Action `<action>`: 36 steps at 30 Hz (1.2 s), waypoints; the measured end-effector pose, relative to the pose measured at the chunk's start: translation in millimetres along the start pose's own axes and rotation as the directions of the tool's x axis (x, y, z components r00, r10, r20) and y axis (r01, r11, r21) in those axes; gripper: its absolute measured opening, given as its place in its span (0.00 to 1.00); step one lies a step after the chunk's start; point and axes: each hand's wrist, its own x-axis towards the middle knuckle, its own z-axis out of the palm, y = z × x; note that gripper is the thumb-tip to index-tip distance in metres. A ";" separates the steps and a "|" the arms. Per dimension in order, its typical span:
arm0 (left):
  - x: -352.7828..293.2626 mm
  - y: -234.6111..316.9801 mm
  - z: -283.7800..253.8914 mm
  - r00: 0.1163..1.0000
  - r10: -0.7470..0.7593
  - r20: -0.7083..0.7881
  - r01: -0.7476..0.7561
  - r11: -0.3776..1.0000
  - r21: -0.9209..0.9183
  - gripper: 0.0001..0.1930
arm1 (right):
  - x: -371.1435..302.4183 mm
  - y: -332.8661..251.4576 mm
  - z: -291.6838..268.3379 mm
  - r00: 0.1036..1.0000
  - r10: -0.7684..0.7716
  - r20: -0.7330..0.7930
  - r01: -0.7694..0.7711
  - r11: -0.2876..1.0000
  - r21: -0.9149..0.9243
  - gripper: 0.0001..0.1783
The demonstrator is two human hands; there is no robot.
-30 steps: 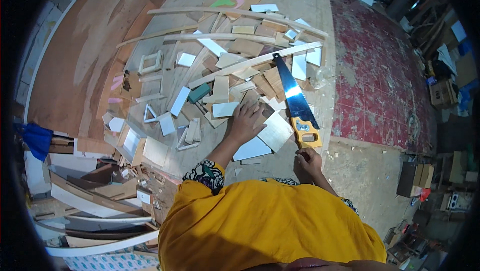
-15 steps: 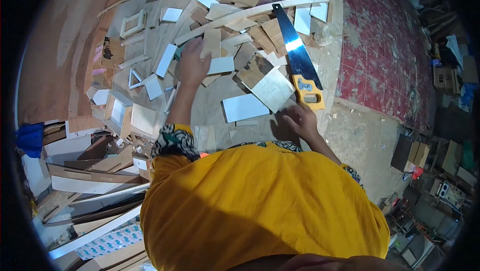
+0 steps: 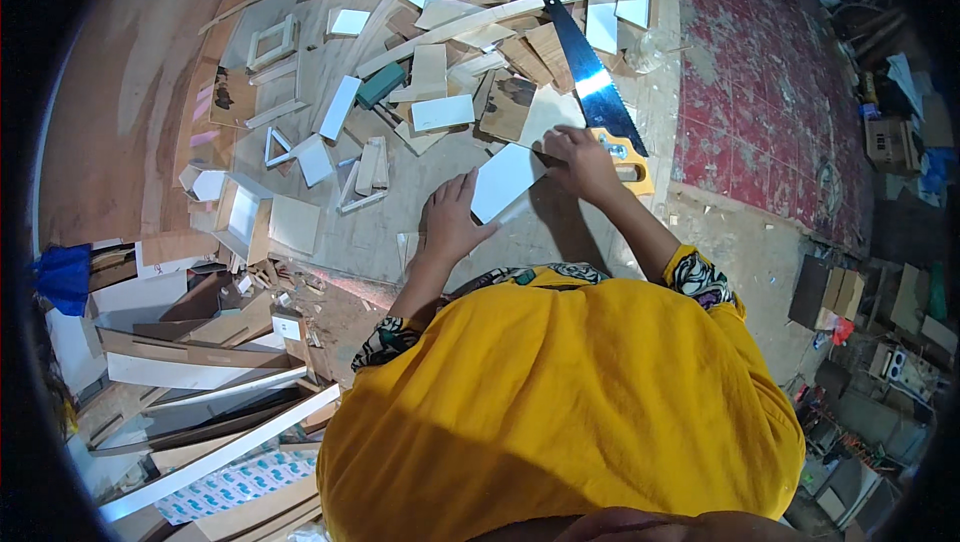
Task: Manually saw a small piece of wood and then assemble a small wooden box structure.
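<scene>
A small white board (image 3: 508, 182) is held at a slant between my two hands, close to my body. My left hand (image 3: 452, 219) grips its left end, with the thumb near the lower edge and fingers along the side. At the upper right corner, my right hand (image 3: 583, 164) closes on the same board with bent fingers. Just right of that hand lies a handsaw (image 3: 590, 72) with a dark blade and yellow handle, partly hidden by the hand. A pale square panel (image 3: 553, 114) and a dark-stained wood piece (image 3: 508, 107) lie beyond the board.
Wood offcuts cover the worktable, among them a green block (image 3: 381, 86), a white strip (image 3: 341, 108) and a long curved batten (image 3: 500, 14). Left stands an open box-like piece (image 3: 243, 214). A scrap heap (image 3: 200, 362) fills the lower left; red tiled flooring (image 3: 760, 92) lies right.
My left hand has come from the scraps toward me onto the white board, uncovering the green block. My right hand has moved up and left onto the board, which is now turned and tilted.
</scene>
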 end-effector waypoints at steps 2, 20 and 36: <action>9.1 -7.7 -8.1 0.902 -0.318 0.291 0.422 0.793 -0.440 0.35 | -7.6 -8.2 0.4 0.997 -0.065 0.046 0.060 0.992 0.112 0.28; -2.2 43.8 22.4 0.933 -0.323 0.159 0.268 0.331 -0.905 0.21 | -63.6 -50.9 17.5 0.931 0.285 0.227 -0.355 0.570 0.741 0.31; 23.3 63.3 -31.6 0.930 0.064 0.362 0.328 -0.589 -0.739 0.24 | -60.7 -116.7 -80.5 0.953 -0.240 -0.185 0.303 0.748 0.590 0.31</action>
